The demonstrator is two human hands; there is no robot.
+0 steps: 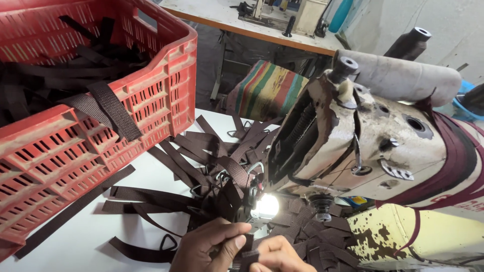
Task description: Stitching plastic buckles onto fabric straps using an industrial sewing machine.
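Head-camera footage cuts both hands off at the bottom edge, so the wrists and lower palms are not seen, and the far end of the webbing piece [245, 256] pinched between them is lost below the frame. The needle area of the worn sewing machine [373, 146] is washed out by the glare of a small lamp [267, 205], and what lies directly under it cannot be made out.

The left hand [209, 247] is closed, thumb pressed against bent fingers, with the dark brown strap gripped between them. The right hand [277, 256] is curled shut on the same strap from the other side, knuckles up, just beside the left.

The held strap is a narrow, flat, ribbed band of dark brown webbing, folded over at the grip, positioned at the near edge of the white table [85, 236], just in front of the lamp. A loose heap of similar straps [201, 156], some fitted with metal rings, is spread behind it, and more are piled in the red plastic crate [151, 95] at the left.
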